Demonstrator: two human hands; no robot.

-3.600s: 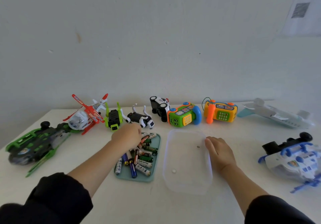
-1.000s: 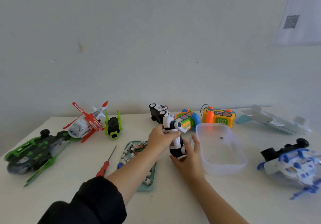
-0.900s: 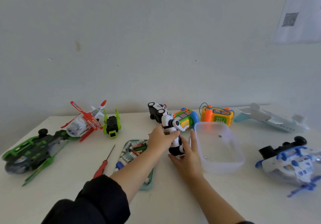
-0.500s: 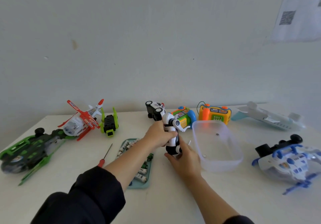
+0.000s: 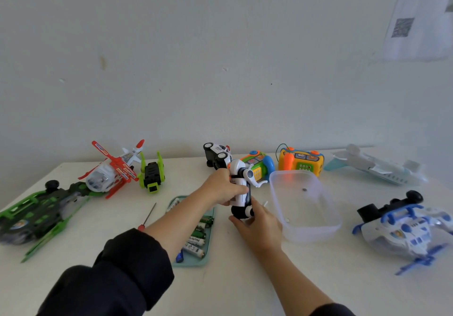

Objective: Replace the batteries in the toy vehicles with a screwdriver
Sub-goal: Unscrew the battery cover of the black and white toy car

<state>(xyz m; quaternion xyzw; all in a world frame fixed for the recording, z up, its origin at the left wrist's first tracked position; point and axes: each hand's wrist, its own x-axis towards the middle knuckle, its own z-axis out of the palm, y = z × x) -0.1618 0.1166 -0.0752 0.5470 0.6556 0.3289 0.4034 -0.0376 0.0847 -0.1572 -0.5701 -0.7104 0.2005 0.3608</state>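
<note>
Two hands are wrapped around a black-and-white toy robot (image 5: 241,190), held upright above the table's (image 5: 245,283) middle.

It is gripped by curled fingers of the left hand (image 5: 224,188) and cupped from below by the right hand (image 5: 259,225). Batteries (image 5: 197,239) are kept in a teal tray (image 5: 193,263); two small round pieces are held in the clear tub (image 5: 306,232). A red screwdriver (image 5: 147,217) is laid toward the left edge.

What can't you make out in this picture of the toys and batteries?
Head view only:
- Screwdriver: handle mostly hidden behind the left forearm.
- Battery tray: left part covered by that arm.
- Black-and-white robot toy: battery cover hidden; left hand and right hand wrap it.
- Specks in the clear container: too small.
- Wall paper: blurred, cut off.
</note>
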